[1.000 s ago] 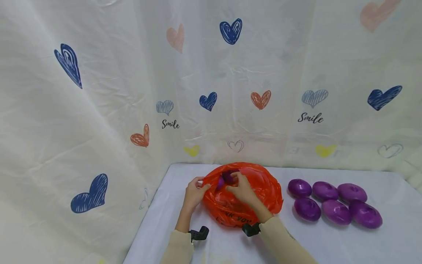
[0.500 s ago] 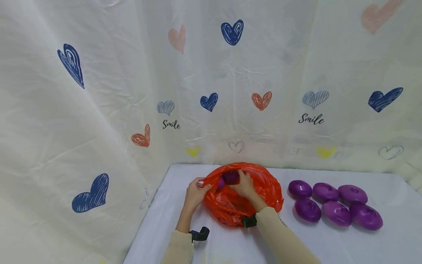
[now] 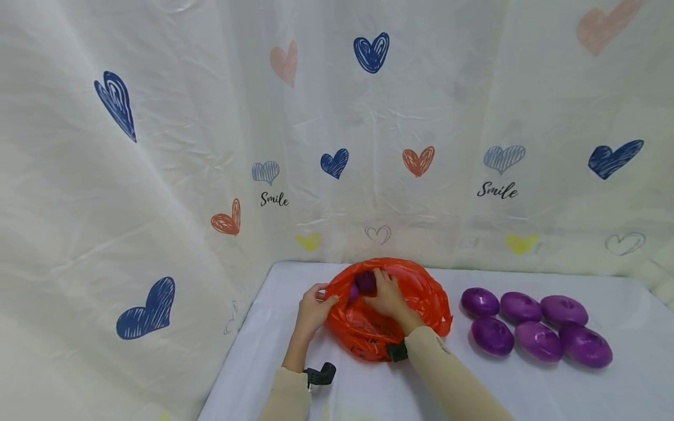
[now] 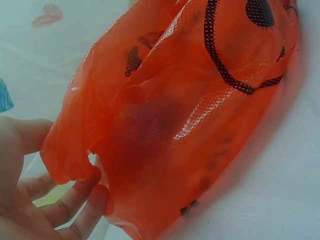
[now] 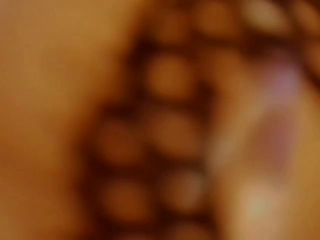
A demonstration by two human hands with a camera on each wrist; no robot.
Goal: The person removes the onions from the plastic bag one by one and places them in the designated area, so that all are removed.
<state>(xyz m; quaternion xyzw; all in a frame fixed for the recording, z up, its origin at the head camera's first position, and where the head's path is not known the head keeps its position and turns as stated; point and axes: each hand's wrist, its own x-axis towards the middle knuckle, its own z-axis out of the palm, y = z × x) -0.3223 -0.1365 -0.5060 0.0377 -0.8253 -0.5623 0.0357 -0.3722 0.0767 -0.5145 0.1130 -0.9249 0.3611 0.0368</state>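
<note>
In the head view a red plastic bag [image 3: 363,345] with black print lies mouth upward on the table. My left hand [image 3: 312,310] pinches its left rim between thumb and fingers; in the left wrist view the left hand [image 4: 45,195] has the bag's edge [image 4: 75,145] between thumb and fingers. My right hand [image 3: 388,298] reaches into the mouth, its fingers and thumb round the right side of a dark purple, glossy, onion-shaped thing [image 3: 364,283]. A lighter purple one [image 3: 353,292] shows beside it, partly hidden. The right wrist view is a blur of red bag film [image 5: 50,100] pressed near the lens.
Several glossy purple onion-shaped things [image 3: 538,340] sit in two rows on the white tabletop [image 3: 526,392], right of the bag. A pale curtain [image 3: 447,117] printed with hearts hangs behind and along the left side.
My right hand has gone deeper into the bag's mouth, first drawing right off the dark purple thing and then closing slightly left over it. The left hand keeps its hold on the rim.
</note>
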